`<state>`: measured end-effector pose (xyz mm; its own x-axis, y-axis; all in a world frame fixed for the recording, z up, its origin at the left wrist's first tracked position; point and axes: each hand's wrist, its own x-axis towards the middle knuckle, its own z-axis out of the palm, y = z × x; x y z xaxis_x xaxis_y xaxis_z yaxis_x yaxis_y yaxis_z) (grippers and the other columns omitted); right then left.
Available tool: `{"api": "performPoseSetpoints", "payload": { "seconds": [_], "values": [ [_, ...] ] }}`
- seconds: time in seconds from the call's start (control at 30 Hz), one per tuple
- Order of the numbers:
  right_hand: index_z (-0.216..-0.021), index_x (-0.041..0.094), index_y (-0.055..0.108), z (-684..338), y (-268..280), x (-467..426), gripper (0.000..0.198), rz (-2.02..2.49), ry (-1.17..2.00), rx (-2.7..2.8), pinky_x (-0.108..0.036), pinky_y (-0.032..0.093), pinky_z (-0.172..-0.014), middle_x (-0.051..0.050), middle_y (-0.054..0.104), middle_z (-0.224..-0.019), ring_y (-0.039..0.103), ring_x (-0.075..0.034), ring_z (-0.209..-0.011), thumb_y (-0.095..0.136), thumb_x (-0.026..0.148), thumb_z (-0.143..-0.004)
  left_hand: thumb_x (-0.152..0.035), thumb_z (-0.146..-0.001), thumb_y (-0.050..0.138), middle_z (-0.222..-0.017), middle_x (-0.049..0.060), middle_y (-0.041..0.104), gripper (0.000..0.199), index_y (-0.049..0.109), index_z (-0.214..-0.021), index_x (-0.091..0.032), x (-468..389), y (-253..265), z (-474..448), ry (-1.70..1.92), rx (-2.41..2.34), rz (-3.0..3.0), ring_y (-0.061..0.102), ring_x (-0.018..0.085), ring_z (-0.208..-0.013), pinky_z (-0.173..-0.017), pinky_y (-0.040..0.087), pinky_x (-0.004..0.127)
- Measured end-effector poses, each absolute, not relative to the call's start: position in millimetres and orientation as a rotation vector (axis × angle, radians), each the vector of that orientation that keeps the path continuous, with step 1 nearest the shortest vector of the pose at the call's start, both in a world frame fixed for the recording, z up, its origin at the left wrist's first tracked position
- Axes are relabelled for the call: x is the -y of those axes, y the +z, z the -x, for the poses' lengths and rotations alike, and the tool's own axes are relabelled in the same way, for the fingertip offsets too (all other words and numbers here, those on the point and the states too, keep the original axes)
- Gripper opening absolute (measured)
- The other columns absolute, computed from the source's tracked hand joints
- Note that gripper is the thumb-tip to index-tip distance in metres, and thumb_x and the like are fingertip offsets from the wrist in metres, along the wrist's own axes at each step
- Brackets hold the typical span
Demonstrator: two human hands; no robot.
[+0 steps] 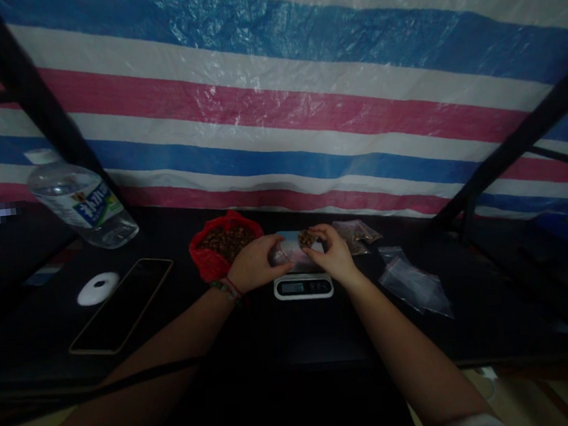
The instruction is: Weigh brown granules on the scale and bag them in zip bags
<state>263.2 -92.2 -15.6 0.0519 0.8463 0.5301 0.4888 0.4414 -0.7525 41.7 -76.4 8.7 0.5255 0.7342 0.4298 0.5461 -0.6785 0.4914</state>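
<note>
A small kitchen scale (303,287) with a white rim and a lit display lies in front of me. Over its pale platform, my left hand (257,261) curls its thumb and fingers around what looks like a clear plastic bag (280,253); the dim light blurs its edges. From the other side, my right hand (337,253) grips a small round cup (307,239) filled with brown dried pieces, fingers above and thumb below. Just left of the scale, close to my left hand, sits an open red bag (208,264) full of similar brown pieces.
Filled small zip bags (359,231) lie right of the scale, with flat clear zip bags (416,284) nearer me. A phone (122,307), a white oval case (98,288) and a plastic bottle (85,205) stand left. Dark metal posts and a striped sheet (274,113) bound the black table.
</note>
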Motion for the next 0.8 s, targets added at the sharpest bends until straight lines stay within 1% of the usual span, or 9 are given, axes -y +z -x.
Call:
{"api": "performPoseSetpoints", "payload": {
  "seconds": [0.13,0.27,0.37,0.47,0.57,0.67,0.8],
  "values": [
    [-0.100,0.025,0.062,-250.6,-0.9,106.2,0.034,1.185,0.377,1.717,-0.037,0.052,-0.081,-0.004,0.067,-0.099,0.064,-0.021,-0.092,0.072,0.032,-0.068,-0.055,-0.070,0.067,-0.109,0.010,0.065,0.059,0.057,-0.115,-0.019,78.1,11.6,-42.7,0.903,-1.018,-2.451,0.062,0.027,-0.100,-0.088,0.049,0.042],
    [-0.101,0.028,0.066,-246.5,13.3,115.2,0.030,1.126,0.364,1.828,-0.039,0.052,-0.084,-0.004,0.067,-0.101,0.062,-0.023,-0.096,0.070,0.028,-0.072,-0.051,-0.069,0.069,-0.104,0.008,0.065,0.055,0.056,-0.112,-0.019,79.8,12.4,-44.0,0.894,-0.942,-2.437,0.062,0.026,-0.095,-0.085,0.049,0.040],
    [-0.110,0.030,0.063,-246.4,13.3,116.9,0.039,1.118,0.430,1.816,-0.041,0.052,-0.087,-0.004,0.066,-0.108,0.062,-0.023,-0.099,0.071,0.025,-0.072,-0.047,-0.069,0.070,-0.104,0.008,0.065,0.054,0.055,-0.112,-0.018,80.8,11.0,-45.3,0.889,-0.905,-2.412,0.062,0.024,-0.094,-0.083,0.049,0.038],
    [-0.125,0.031,0.054,-245.7,8.8,117.8,0.053,1.095,0.584,1.777,-0.042,0.052,-0.089,-0.005,0.065,-0.116,0.063,-0.023,-0.103,0.069,0.025,-0.075,-0.046,-0.070,0.069,-0.104,0.008,0.064,0.052,0.055,-0.112,-0.019,81.8,10.0,-46.9,0.898,-0.878,-2.370,0.062,0.024,-0.092,-0.081,0.049,0.037],
    [-0.134,0.033,0.044,-244.7,7.2,119.2,0.058,1.017,0.663,1.769,-0.042,0.051,-0.091,-0.005,0.062,-0.124,0.061,-0.023,-0.110,0.063,0.026,-0.080,-0.044,-0.071,0.068,-0.101,0.008,0.065,0.049,0.055,-0.110,-0.018,82.4,9.7,-48.5,0.920,-0.861,-2.311,0.062,0.023,-0.089,-0.079,0.049,0.036],
    [-0.138,0.033,0.038,-244.1,8.9,120.7,0.061,0.954,0.649,1.744,-0.041,0.051,-0.092,-0.006,0.060,-0.127,0.059,-0.023,-0.113,0.062,0.027,-0.082,-0.043,-0.073,0.067,-0.097,0.007,0.065,0.044,0.057,-0.107,-0.017,82.4,9.0,-49.6,0.927,-0.869,-2.267,0.062,0.021,-0.085,-0.075,0.050,0.034],
    [-0.138,0.033,0.038,-244.2,9.7,121.5,0.060,0.951,0.651,1.755,-0.042,0.051,-0.092,-0.007,0.060,-0.127,0.058,-0.023,-0.115,0.061,0.027,-0.083,-0.043,-0.073,0.067,-0.099,0.007,0.065,0.045,0.056,-0.109,-0.017,81.5,6.8,-49.4,0.960,-0.850,-2.247,0.062,0.021,-0.086,-0.075,0.050,0.033]
  ]
}}
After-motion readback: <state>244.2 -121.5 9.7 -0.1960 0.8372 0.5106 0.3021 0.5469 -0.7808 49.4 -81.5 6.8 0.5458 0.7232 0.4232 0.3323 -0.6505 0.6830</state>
